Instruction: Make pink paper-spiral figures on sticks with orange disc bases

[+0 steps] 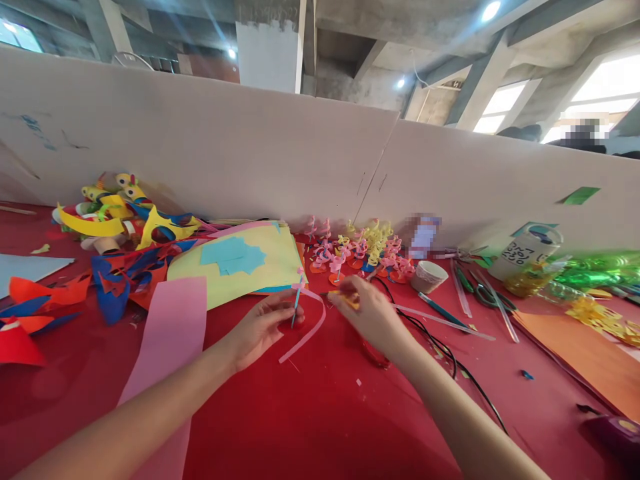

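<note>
My left hand (267, 327) pinches a thin blue stick (295, 307), held nearly upright. A small pink paper piece sits at its top, and a narrow pink paper strip (320, 320) curls from it to the right and down. To the right, my right hand (367, 313) curls over what looks like a hot glue gun (376, 355); its orange-yellow part shows between the fingers and a red part below, the rest being hidden. Just beyond both hands stand several pink and yellow curled-paper flowers (339, 260) on small orange and blue bases.
Yellow paper sheets (235, 260) and a pink sheet (170, 327) lie left. A paper cup (429, 276), black cord (475, 383), scissors (493, 297), clear sticks (500, 310) and orange paper (585, 353) are right. A white board (250, 153) borders the red table's back.
</note>
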Demonstrator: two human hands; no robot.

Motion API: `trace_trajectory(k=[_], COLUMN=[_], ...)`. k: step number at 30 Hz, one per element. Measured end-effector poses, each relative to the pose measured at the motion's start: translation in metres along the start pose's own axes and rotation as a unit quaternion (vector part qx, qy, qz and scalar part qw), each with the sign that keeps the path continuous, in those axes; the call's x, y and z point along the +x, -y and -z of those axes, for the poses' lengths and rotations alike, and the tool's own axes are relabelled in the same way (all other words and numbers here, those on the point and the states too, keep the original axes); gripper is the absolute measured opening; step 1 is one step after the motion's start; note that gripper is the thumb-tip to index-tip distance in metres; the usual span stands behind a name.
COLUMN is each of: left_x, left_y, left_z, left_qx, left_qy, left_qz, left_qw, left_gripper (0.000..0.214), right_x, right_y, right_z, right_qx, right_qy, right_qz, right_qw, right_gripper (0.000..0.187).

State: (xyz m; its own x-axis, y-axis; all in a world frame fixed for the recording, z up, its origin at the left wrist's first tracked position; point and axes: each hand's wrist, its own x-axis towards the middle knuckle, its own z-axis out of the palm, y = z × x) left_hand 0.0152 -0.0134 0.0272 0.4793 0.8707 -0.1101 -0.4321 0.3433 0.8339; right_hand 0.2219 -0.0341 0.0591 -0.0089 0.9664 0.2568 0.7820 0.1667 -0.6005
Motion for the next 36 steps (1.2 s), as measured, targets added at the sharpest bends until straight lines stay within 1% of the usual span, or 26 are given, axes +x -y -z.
trace_trajectory(k=[1,2,3,4,6,9,15,19,24,31,36], left_x=[-0.001,-0.002,-0.003,-0.003,-0.004,-0.004,-0.004,-0.004,-0.003,-0.003,-0.004], left_y=[0.001,0.002,0.002,0.002,0.003,0.002,0.003,0.004,0.005,0.006,0.006], left_z=[-0.001,-0.003,-0.004,-0.005,-0.007,-0.007,-0.004,-0.003,-0.002,-0.003,-0.007], left_qx=[0.004,0.008,0.012,0.016,0.019,0.018,0.038,0.057,0.051,0.036,0.041], left_qy=[0.008,0.015,0.023,0.030,0.040,0.040,0.044,0.056,0.057,0.052,0.051], left_qz=[0.001,0.002,0.002,0.003,0.005,0.012,0.014,0.013,0.014,0.029,0.016], left_qw=[1.000,1.000,1.000,0.999,0.999,0.999,0.998,0.997,0.997,0.998,0.998], left_gripper=[0.029,0.030,0.029,0.029,0.029,0.031,0.031,0.031,0.032,0.033,0.032], right_x=[0.000,0.000,-0.001,-0.001,-0.002,-0.003,-0.003,-0.003,-0.003,-0.002,-0.003], right_y=[0.005,0.009,0.011,0.012,0.012,0.010,0.008,0.009,0.010,0.011,0.011], right_z=[-0.007,-0.014,-0.021,-0.026,-0.034,-0.035,-0.031,-0.030,-0.028,-0.026,-0.028], right_qx=[0.106,0.190,0.243,0.277,0.307,0.328,0.333,0.326,0.323,0.334,0.357], right_qy=[0.026,0.044,0.051,0.051,0.040,0.037,0.041,0.043,0.041,0.062,0.084], right_qz=[0.047,0.068,0.067,0.057,0.030,0.018,0.009,0.010,0.010,0.018,0.009], right_qw=[0.993,0.979,0.966,0.958,0.950,0.944,0.942,0.944,0.945,0.940,0.930], right_gripper=[0.028,0.025,0.021,0.017,0.013,0.012,0.015,0.017,0.018,0.017,0.022])
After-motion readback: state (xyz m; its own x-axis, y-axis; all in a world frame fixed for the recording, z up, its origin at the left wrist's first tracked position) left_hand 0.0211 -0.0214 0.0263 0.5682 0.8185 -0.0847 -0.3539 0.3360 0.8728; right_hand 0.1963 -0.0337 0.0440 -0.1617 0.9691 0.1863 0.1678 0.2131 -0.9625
